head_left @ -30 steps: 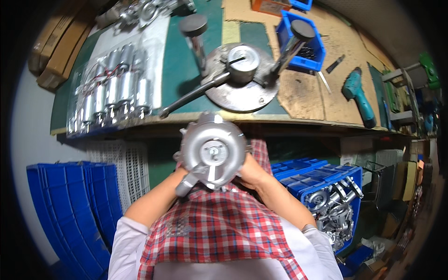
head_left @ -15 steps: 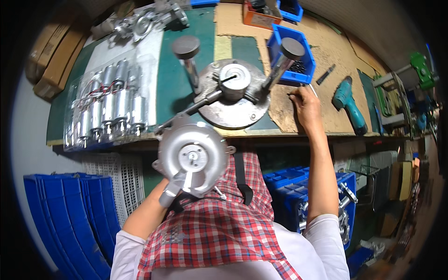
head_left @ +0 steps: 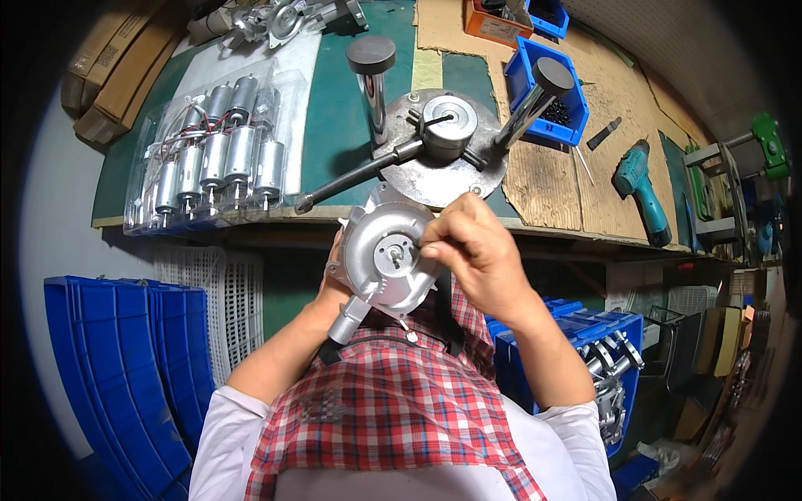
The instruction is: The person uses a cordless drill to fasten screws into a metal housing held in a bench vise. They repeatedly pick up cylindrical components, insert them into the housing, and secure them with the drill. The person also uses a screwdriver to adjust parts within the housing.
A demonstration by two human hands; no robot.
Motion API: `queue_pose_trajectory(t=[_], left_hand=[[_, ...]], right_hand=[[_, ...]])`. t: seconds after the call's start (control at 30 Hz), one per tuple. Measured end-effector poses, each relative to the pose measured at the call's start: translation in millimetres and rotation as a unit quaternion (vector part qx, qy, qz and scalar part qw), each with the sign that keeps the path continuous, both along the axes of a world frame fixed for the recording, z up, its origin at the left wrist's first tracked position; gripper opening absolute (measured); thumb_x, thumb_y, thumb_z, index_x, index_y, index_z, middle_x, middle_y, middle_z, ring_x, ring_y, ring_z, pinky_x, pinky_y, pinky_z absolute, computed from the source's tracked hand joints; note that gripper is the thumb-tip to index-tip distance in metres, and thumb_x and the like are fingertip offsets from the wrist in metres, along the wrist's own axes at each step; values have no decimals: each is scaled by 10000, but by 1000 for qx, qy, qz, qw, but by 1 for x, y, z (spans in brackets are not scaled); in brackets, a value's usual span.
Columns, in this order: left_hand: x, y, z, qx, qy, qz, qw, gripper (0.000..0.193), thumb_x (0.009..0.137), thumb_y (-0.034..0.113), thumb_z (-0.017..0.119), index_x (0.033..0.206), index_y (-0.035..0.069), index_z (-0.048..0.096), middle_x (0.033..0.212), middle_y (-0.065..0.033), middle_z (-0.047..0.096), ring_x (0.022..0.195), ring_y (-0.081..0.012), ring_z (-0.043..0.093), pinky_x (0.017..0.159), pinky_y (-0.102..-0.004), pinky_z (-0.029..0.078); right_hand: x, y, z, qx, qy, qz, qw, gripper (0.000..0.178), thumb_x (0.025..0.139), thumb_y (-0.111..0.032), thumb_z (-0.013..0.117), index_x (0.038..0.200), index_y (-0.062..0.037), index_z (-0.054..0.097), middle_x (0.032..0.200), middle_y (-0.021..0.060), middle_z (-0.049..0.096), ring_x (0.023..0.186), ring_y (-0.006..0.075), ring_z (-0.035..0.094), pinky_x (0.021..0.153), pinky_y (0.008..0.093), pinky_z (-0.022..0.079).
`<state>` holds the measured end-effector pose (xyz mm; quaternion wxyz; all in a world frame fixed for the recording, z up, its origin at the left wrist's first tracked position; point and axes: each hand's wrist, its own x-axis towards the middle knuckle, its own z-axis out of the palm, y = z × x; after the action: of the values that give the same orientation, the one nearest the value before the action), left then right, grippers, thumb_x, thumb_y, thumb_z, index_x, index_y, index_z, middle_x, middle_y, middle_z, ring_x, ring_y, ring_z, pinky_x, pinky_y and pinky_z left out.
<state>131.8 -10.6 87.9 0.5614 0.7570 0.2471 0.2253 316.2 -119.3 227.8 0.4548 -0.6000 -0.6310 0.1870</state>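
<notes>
The round metal housing (head_left: pixel 366 240) sat mid-frame, just below the bench edge; the left hand (head_left: pixel 334 288), partly hidden, gripped its left side, seemingly to steady it hub-up; the right hand (head_left: pixel 480 260) pinched thumb and finger together beside the hub, though whether around something small I couldn't tell; at upper centre stood a fixture (head_left: pixel 409 177), its right post (head_left: pixel 524 117) partly blocking a blue bin (head_left: pixel 558 131); motors (head_left: pixel 215 156) lay upper left, a teal drill (head_left: pixel 639 179) upper right.
</notes>
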Motion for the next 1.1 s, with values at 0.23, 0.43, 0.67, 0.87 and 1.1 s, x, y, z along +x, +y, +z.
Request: queue_pose_trajectory(t=[0.23, 0.43, 0.67, 0.87, 1.1], left_hand=[[-5, 0, 3, 42, 62, -3, 997, 636, 749, 287, 779, 1288, 42, 544, 1305, -192, 523, 1237, -376, 464, 1031, -451, 393], [-8, 3, 0, 64, 117, -13, 991, 667, 749, 323, 774, 1314, 58, 541, 1359, -197, 502, 1295, -403, 425, 1074, -480, 364], [-3, -5, -21, -385, -145, 83, 908, 410, 867, 193, 732, 1217, 50, 572, 1133, -80, 640, 1034, -170, 621, 843, -310, 533], [-6, -5, -7, -345, -147, 111, 920, 412, 860, 196, 738, 1209, 52, 574, 1130, -79, 639, 1032, -172, 619, 844, -312, 531], [-6, -3, 0, -326, -159, 130, 923, 413, 852, 199, 744, 1201, 53, 576, 1127, -79, 637, 1030, -175, 616, 845, -315, 528]], right_hand=[[-4, 4, -10, 13, -40, -6, 999, 141, 778, -98, 751, 849, -50, 638, 825, 87, 537, 810, 279, 527, 732, 375, 438], [-9, 0, -10, -88, 42, -93, 991, 262, 782, -106, 775, 921, -26, 568, 841, 112, 538, 801, 277, 566, 719, 371, 466], [138, 44, 19, 80, -206, -278, 935, 110, 915, -83, 612, 996, -12, 591, 935, 169, 634, 857, 340, 625, 781, 408, 497], [214, 97, 15, -300, -460, -203, 811, 369, 952, -274, 576, 1260, -73, 556, 1072, 227, 655, 1049, 421, 626, 898, 492, 507], [231, 100, -6, -237, -416, -183, 859, 314, 908, -78, 496, 1215, -81, 564, 1173, 289, 565, 1018, 460, 629, 863, 517, 521]])
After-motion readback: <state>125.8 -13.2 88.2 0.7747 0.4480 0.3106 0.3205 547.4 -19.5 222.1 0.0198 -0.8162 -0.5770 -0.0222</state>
